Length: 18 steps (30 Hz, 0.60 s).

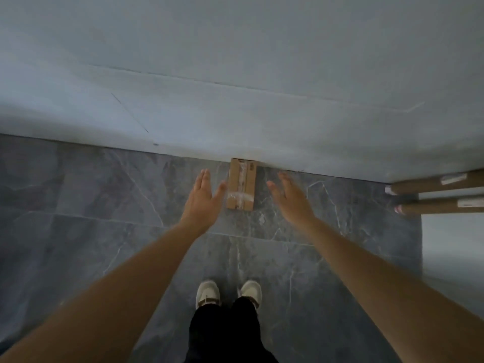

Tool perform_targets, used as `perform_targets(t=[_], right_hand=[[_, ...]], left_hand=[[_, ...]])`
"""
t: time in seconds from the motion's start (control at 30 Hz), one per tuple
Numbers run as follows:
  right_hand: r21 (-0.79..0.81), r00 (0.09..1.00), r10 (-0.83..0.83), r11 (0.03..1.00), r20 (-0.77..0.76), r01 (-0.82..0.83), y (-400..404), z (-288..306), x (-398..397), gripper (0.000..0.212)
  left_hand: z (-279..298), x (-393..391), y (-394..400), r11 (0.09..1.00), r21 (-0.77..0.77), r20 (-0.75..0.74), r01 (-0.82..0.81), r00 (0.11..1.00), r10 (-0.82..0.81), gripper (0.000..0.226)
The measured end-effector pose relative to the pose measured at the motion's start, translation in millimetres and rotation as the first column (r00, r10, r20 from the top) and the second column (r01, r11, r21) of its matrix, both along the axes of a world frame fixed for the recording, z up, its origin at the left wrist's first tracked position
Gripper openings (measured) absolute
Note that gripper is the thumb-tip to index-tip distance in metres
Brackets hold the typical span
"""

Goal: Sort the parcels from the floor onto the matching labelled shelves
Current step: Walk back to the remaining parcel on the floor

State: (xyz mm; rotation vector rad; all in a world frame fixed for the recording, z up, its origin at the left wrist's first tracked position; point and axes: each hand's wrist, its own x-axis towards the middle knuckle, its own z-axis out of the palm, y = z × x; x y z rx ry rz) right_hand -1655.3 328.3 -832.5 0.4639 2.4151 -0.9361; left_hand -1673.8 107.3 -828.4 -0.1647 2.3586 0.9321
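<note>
A small brown cardboard parcel (241, 184) with clear tape lies on the grey marbled floor, its far end against the white wall. Both my arms stretch down toward it. My left hand (201, 195) hovers just left of the parcel, fingers straight, thumb tip close to its left edge. My right hand (289, 195) hovers to its right, fingers straight and spread, a gap between it and the parcel. Neither hand holds anything. No shelves are in view.
Two brown cardboard tubes (434, 183) with white labels lie at the right edge, the second tube (442, 206) just below the first. The white wall (235, 87) fills the upper half. My two white shoes (229, 293) stand on the floor (91, 205) below the parcel.
</note>
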Motion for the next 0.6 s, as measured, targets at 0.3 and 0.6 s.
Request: perform_targets(t=[0.3, 0.6], right_hand=[[-0.199, 0.908, -0.408, 0.886, 0.094, 0.419, -25.9, -282.7, -19.0, 0.068], [-0.411, 0.767, -0.528, 0.648, 0.366, 0.642, -27.8, -358.7, -73.6, 0.078]], left_hand=[[-285.8, -14.8, 41.2, 0.973, 0.125, 0.154, -0.194, 0.973, 0.174, 0.070], [-370.4, -74.5, 72.0, 0.842, 0.242, 0.319, -0.482, 0.859, 0.400, 0.059]])
